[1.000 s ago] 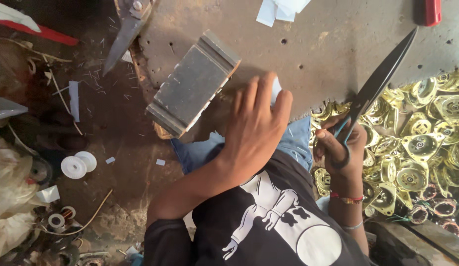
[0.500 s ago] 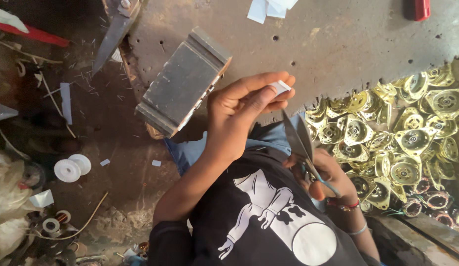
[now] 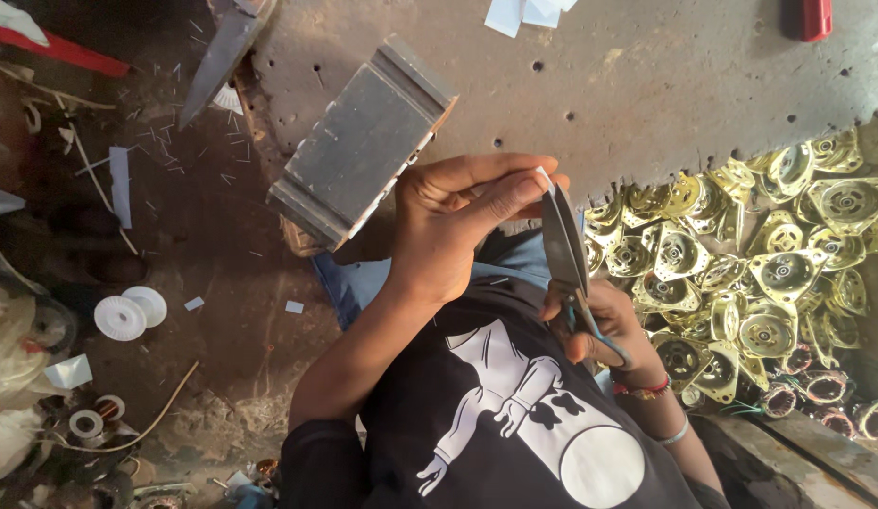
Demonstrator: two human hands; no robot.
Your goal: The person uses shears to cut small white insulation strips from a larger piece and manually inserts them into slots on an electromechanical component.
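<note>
Up close, hand by hand:

Left hand (image 3: pixel 458 221): fingers curled, thumb and forefinger pinching a small white paper strip (image 3: pixel 545 179) at its edge, so that the strip stands clear of the palm and meets the blades.

Right hand (image 3: pixel 599 325): clenched through the loops of the scissors (image 3: pixel 563 250), wrist low against the black printed shirt (image 3: pixel 496 415); the grip points the tips up toward the pinched strip.

Scissors: blades nearly together, their tips touching or just beside the strip (whether they bite into it I cannot tell).

Paper strip: held in the air between the two hands, above the lap, near the edge of the grey work slab (image 3: pixel 665 94).

Metal block (image 3: pixel 364 141): a grey ribbed piece lying tilted on the slab, just beside the left hand but untouched, within easy reach.

White paper pieces (image 3: pixel 524 14): lying at the far edge of the slab, well apart from the hands.

Containers: no box, tray or bin shows. The brass-coloured round housings (image 3: pixel 741 273) lie as a loose heap right of the lap, with copper-wound coils (image 3: pixel 835 396) at its lower edge.

Floor to the left: white plastic spools (image 3: pixel 128 316), paper scraps and short offcuts scattered on dark ground (nothing gathered into a vessel).
</note>
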